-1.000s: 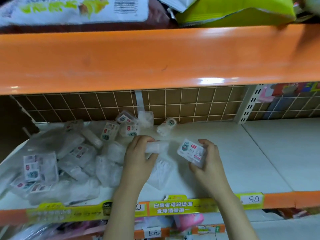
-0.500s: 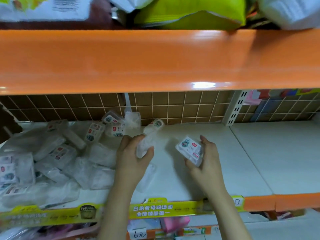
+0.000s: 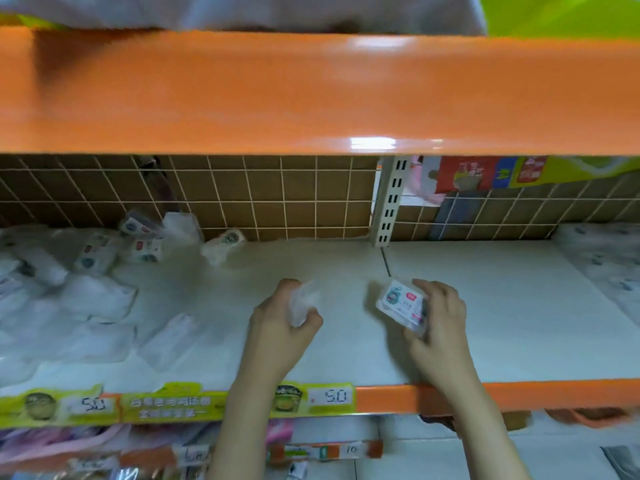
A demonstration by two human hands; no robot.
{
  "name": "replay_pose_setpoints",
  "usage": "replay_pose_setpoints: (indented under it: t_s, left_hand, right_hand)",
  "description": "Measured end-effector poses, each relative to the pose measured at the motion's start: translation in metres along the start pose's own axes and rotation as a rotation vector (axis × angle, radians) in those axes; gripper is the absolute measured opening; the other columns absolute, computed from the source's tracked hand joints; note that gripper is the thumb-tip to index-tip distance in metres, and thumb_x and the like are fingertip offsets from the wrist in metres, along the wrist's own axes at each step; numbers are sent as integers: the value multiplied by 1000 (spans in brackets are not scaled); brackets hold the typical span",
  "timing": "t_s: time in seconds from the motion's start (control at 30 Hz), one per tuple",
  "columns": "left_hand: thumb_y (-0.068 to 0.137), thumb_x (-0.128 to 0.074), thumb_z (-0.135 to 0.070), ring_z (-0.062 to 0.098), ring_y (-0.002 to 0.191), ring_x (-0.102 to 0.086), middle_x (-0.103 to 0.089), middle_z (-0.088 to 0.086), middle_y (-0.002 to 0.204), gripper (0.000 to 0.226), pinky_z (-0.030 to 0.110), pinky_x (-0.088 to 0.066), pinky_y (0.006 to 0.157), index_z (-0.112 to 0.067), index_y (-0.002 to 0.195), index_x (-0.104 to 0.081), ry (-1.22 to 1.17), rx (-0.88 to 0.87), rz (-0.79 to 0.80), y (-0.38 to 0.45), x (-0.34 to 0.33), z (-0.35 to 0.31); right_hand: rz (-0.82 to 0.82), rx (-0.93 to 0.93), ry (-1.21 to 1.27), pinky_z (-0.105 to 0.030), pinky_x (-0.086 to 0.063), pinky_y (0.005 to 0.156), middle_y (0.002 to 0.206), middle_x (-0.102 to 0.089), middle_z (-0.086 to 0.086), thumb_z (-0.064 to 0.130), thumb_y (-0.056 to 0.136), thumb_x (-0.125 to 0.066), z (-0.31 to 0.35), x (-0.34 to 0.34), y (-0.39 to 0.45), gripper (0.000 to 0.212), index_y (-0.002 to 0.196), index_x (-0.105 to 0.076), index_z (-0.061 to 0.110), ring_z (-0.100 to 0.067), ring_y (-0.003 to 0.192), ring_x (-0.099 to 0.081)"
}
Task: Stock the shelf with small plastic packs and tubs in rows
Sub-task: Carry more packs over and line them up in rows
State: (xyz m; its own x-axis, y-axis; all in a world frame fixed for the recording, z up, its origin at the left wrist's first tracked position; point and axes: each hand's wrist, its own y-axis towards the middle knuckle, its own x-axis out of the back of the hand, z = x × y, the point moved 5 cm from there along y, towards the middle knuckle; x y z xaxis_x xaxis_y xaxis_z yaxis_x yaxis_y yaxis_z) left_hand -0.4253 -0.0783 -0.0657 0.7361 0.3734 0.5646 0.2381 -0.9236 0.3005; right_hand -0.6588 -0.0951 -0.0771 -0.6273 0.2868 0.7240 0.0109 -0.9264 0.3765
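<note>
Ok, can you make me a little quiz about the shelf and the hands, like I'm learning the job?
1. True or false: both hands hold a pack.
2. Which hand holds the pack with the printed label facing up? A) left B) right
3. Fill in: the loose pile of packs lies on the ___ side of the shelf.

Key:
1. True: the left hand grips a clear pack and the right hand holds a labelled pack.
2. B.
3. Left: the pile sits there on the shelf.
</note>
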Motion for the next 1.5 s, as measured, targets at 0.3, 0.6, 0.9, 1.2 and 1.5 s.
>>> replay_pose_setpoints:
  t_s: [0.3, 0.6, 0.9, 1.2, 1.5]
  left_hand:
    - [92, -55, -21, 18, 80, -51, -52, 1, 100, 32, 18, -33, 58, -21, 120, -40, -52, -52, 241, 6, -15, -5]
    - [86, -63, -23, 16, 95, -56, -58, -4, 106, 37, 21, -42, 74, -32, 120, -49, -77, -89, 352, 15, -30, -7]
    - [95, -48, -30, 7, 82, -57, -50, 5, 123, 63, 16, -41, 68, -44, 143, -11, -69, 66, 401, 17, -70, -40]
    - [100, -34, -39, 21, 140, -22, -22, -13, 153, 44, 44, -19, 115, -56, 135, -13, -158, 90, 471, -6, -183, -120]
    - [83, -51, -64, 11, 124, -42, -44, -6, 140, 76, 31, -29, 101, -40, 146, -16, 13, -13, 279, -35, -212, -162]
  right_hand:
    - [10, -12, 2, -16, -23, 87, 121, -43, -16, 14, 62, -54, 0, -4, 0, 66, 128, -48, 5, -25, 111, -37]
    - [-46, -72, 33, -18, -26, 97, 132, -33, -11, 4, 74, -65, -9, 2, -8, 63, 133, -41, 5, -21, 121, -36]
    - [-39, -54, 30, -4, -34, 72, 126, -36, -5, 8, 75, -71, -55, 39, 8, 67, 135, -40, 11, -14, 104, -47]
    - [-73, -13, -94, -32, -35, 86, 119, -51, -14, 10, 67, -77, -154, 136, 32, 67, 129, -50, 6, -31, 106, -50]
    - [-55, -39, -69, -38, -42, 88, 118, -52, -15, 15, 67, -75, -207, 168, 24, 67, 128, -51, 5, -34, 104, -53]
